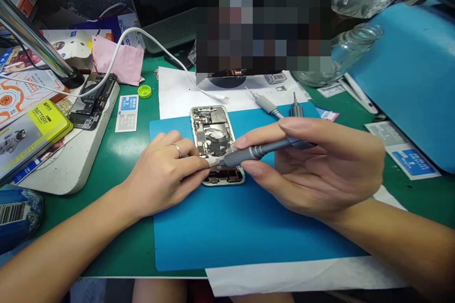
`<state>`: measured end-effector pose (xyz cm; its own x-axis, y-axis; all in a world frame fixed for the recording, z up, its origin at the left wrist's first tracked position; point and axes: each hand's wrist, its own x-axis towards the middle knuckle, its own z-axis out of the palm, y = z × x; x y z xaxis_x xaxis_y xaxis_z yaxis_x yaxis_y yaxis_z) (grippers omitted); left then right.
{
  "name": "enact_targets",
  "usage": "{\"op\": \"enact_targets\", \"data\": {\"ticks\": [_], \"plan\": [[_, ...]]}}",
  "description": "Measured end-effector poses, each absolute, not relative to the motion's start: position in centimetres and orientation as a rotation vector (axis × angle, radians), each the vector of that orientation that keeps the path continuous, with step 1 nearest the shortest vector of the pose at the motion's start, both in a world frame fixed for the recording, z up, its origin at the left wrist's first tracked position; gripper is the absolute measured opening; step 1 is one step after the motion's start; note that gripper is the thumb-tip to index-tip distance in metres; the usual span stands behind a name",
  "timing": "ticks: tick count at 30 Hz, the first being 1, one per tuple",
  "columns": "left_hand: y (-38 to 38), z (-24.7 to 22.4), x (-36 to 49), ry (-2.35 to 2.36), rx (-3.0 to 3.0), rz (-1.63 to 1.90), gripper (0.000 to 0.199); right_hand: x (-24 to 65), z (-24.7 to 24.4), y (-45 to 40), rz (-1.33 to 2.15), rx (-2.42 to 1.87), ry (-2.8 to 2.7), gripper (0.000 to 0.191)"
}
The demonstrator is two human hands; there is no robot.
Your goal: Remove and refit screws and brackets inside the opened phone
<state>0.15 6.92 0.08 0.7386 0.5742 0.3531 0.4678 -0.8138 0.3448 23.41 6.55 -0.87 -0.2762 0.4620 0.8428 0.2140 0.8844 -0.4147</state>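
An opened smartphone lies on a blue work mat, its circuit boards and inner parts exposed. My left hand rests over the phone's lower left side, fingers closed together. Between or beside those fingertips is a small pale piece that I cannot make out. A grey precision screwdriver is held in my right hand, between thumb and fingers. Its tip points left, close to my left fingertips above the phone's lower part. Two more grey screwdrivers, one slanting and one upright in view, show just behind my right hand.
A white cable arches over the mat's far side, onto white paper. Left are another opened phone on a white box and a yellow battery box. A glass jar and blue sheet occupy the right.
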Motion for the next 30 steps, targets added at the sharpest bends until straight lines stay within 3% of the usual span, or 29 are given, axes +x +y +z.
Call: {"op": "enact_targets", "data": {"ticks": [30], "plan": [[6.84,0.23,0.32,0.825,2.690,0.675,0.017,23.42,-0.37,6.20,0.279,-0.547,-1.885,0.075]]}}
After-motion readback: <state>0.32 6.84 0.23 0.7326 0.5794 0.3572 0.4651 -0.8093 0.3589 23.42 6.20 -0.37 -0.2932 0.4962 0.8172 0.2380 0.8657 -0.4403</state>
